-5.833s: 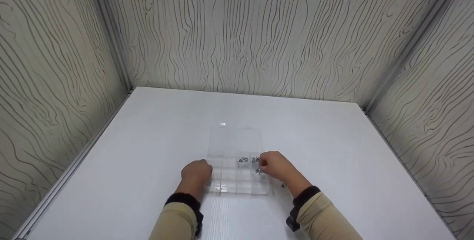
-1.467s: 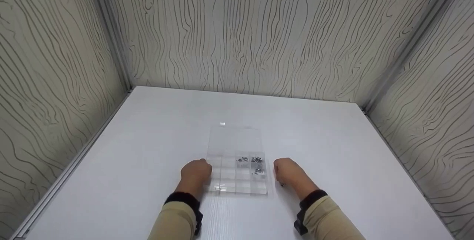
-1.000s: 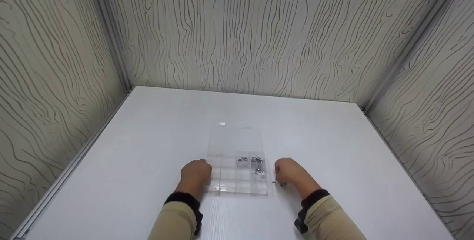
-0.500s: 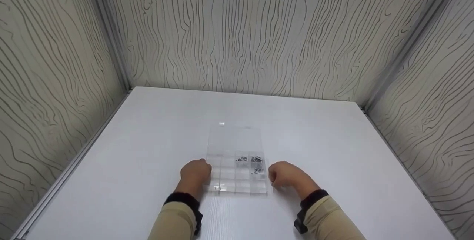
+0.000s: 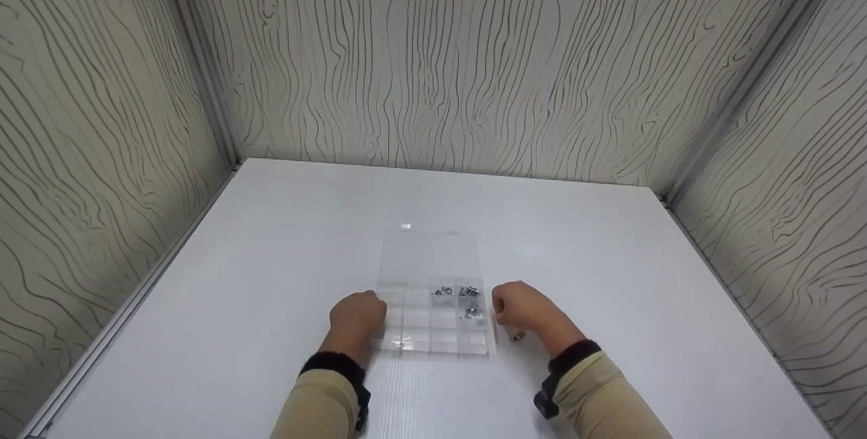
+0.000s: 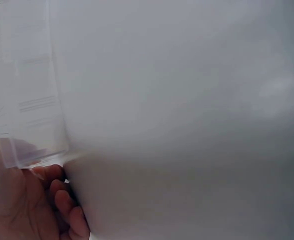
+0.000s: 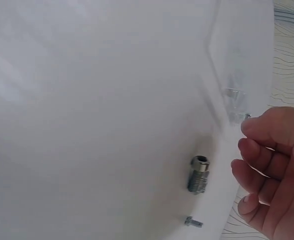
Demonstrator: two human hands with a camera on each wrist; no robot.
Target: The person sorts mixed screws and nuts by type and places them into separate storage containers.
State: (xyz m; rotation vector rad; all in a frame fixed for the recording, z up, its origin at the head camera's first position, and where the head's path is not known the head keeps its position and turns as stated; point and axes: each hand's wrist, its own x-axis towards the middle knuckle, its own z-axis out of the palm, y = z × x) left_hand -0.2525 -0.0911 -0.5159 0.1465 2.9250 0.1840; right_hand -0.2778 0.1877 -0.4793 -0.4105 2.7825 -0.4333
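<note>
A clear compartment box point(image 5: 445, 340) lies on the white table with its transparent lid point(image 5: 430, 254) folded back. Small metal parts point(image 5: 469, 292) sit in several compartments at its far right. My left hand point(image 5: 357, 317) grips the box's left side, fingers curled by its corner in the left wrist view. Just beyond the right side, my right hand point(image 5: 528, 307) pinches a tiny metal piece point(image 7: 248, 116), apparently a screw, mostly hidden by the thumb. Below that hand in the right wrist view lie a thick threaded metal part point(image 7: 199, 175) with a hollow end and a small screw point(image 7: 193, 222).
The white table point(image 5: 271, 236) runs back to a wood-grain patterned panel point(image 5: 433, 66). Similar panels stand at the left and right. Grey metal strips run along the corners.
My right hand went from over the box to the table at its right, reached down at a small piece there, then rose slightly. My left hand stayed at the box's left side.
</note>
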